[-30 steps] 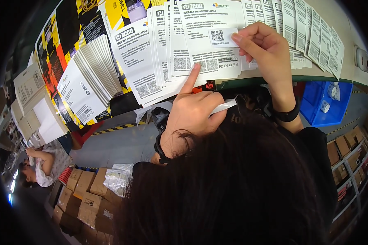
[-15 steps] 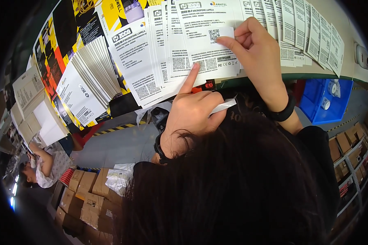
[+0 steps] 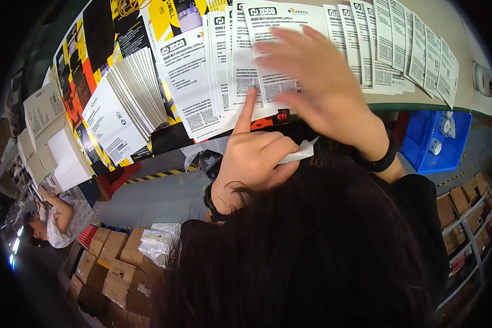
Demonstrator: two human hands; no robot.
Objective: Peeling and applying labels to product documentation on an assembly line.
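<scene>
Right hand (image 3: pixel 311 76) now spreads wide, blurred, over white sheet (image 3: pixel 281 21); pinched label gone from view | left hand (image 3: pixel 257 158) holds white strip (image 3: pixel 299 153) | label probably placed, unconfirmed

In front of me runs a long table (image 3: pixel 466 90) with a pale beige top and a dark green edge on my side. Directly on it I have white printed sheets (image 3: pixel 366 54) spread in a long overlapping row, each one covering part of its neighbour; towards my right they fan out at a slant. To my left the top is covered by yellow, black and orange printed packaging (image 3: pixel 134 41). Near my table's right end sits a rounded white object (image 3: pixel 485 81), well apart from the packaging, with bare beige between it and my sheets.
</scene>
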